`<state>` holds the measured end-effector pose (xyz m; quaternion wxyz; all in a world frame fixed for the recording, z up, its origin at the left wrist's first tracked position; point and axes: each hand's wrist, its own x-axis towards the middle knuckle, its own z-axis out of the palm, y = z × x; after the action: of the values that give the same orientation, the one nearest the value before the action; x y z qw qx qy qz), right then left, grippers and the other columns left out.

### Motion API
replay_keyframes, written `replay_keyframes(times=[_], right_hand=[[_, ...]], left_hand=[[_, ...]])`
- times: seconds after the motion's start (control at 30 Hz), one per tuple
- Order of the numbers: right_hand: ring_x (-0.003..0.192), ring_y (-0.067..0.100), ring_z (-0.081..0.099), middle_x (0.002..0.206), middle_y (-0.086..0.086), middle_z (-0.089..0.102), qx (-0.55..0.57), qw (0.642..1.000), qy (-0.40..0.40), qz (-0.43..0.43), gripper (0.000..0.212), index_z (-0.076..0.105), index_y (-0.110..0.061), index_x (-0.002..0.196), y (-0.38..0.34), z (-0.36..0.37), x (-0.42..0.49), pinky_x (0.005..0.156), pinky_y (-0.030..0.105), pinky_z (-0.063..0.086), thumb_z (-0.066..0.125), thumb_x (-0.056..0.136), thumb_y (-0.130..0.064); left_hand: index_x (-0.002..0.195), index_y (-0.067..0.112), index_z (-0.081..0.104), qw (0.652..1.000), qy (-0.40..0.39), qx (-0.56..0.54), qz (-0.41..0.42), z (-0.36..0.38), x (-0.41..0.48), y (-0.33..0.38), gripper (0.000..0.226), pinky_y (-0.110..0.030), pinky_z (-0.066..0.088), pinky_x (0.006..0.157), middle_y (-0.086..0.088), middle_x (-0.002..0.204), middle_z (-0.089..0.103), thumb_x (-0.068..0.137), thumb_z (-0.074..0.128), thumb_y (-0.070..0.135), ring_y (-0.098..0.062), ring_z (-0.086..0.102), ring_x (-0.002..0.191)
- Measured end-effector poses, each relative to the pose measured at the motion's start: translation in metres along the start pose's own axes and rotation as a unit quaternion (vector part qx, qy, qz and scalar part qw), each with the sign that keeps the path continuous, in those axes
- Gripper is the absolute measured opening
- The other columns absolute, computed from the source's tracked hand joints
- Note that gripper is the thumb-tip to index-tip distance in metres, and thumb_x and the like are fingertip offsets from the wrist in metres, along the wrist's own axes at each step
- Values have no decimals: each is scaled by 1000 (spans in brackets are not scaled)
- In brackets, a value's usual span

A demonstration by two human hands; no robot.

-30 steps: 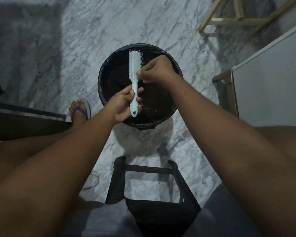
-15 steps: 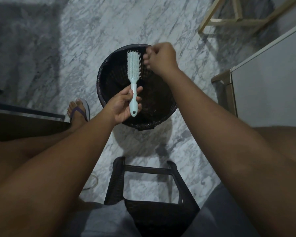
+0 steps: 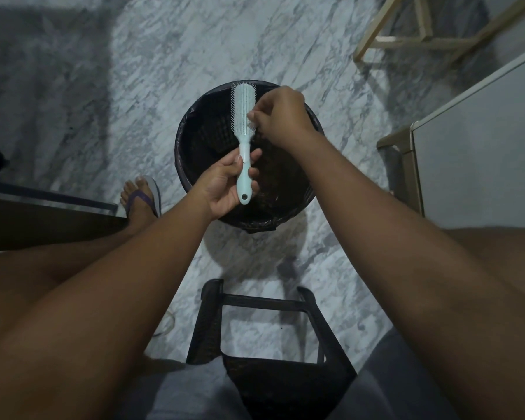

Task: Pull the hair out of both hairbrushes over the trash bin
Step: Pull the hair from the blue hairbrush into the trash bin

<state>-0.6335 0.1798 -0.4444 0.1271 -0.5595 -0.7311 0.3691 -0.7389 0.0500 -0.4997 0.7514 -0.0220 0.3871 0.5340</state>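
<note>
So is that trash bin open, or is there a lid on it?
Open. The trash bin has no lid; its dark lined inside shows beneath the hairbrush that the left hand holds over it.

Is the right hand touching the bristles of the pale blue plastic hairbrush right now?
Touching. In the head view the right hand pinches into the bristles low on the pale blue plastic hairbrush, with no gap.
</note>
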Motion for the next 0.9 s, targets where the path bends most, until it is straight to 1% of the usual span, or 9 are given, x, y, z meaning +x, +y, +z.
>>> replay_keyframes(times=[0.07, 0.17, 0.27, 0.37, 0.43, 0.53, 0.6, 0.7, 0.9], right_hand=[[62, 5, 62, 72, -2, 69, 13, 999, 41, -14, 18, 77, -9, 84, -4, -7, 1, 60, 16, 51, 70, 89, -25], [52, 4, 61, 64, 0, 69, 111, 989, 90, -29, 22, 74, -6, 77, -14, -15, 6, 60, 24, 56, 64, 92, -18], [50, 13, 61, 67, 10, 68, 185, 979, 84, 31, 20, 67, -3, 80, -11, -11, 18, 55, 30, 57, 53, 94, -8], [72, 29, 68, 83, 17, 69, 47, 996, 5, 79, 16, 64, 6, 89, 6, 0, 23, 73, 43, 60, 53, 88, -6], [81, 33, 70, 85, 15, 70, -36, 996, -29, 77, 24, 65, 2, 90, 10, 4, 13, 79, 47, 59, 58, 90, -21], [73, 26, 73, 82, 9, 72, 21, 994, -72, 76, 46, 68, -1, 93, 8, 6, -4, 69, 43, 62, 76, 80, -45], [70, 20, 75, 86, 13, 74, 45, 992, -90, 70, 48, 69, 4, 102, 10, 12, -6, 63, 39, 63, 84, 76, -34], [65, 20, 73, 85, 13, 73, 11, 997, -56, 46, 36, 71, 3, 99, 9, 13, -2, 67, 39, 63, 85, 77, -22], [82, 20, 69, 89, 8, 73, -98, 994, -37, -20, 12, 76, -10, 89, 11, 14, 3, 83, 37, 58, 68, 89, -18]], left_hand=[[144, 10, 45, 1000, 15, -7, 2, -2, 1, 0, 41, -29, 54, 63, -5, 114, 68, 104, 38, 8, -11, 57, 70], [145, 11, 44, 1000, 27, 7, -3, -11, -1, -2, 42, -31, 56, 67, -4, 120, 67, 104, 39, 9, -11, 59, 71], [144, 13, 47, 1000, 26, 11, -5, -17, -4, -3, 40, -32, 57, 67, -1, 129, 65, 104, 39, 11, -10, 61, 73], [142, 13, 50, 999, 27, 11, -26, -17, -6, -1, 39, -29, 56, 64, 3, 125, 66, 104, 42, 17, -8, 63, 76], [139, 12, 52, 999, 27, 1, -33, -14, -7, 1, 37, -27, 54, 61, 3, 126, 67, 104, 43, 18, -8, 62, 76], [137, 13, 52, 999, 28, 4, -30, -13, -5, 1, 34, -24, 49, 56, 1, 129, 66, 104, 44, 17, -10, 58, 75], [139, 14, 51, 999, 28, 22, -26, -15, -3, 0, 35, -25, 48, 56, 0, 127, 67, 104, 45, 16, -11, 58, 74], [140, 15, 50, 998, 32, 47, -23, -19, -3, -1, 37, -27, 50, 56, 1, 129, 66, 104, 45, 16, -11, 60, 74], [137, 14, 51, 998, 33, 53, -26, -16, -2, -1, 34, -29, 50, 57, 0, 130, 66, 104, 44, 14, -12, 60, 74]])
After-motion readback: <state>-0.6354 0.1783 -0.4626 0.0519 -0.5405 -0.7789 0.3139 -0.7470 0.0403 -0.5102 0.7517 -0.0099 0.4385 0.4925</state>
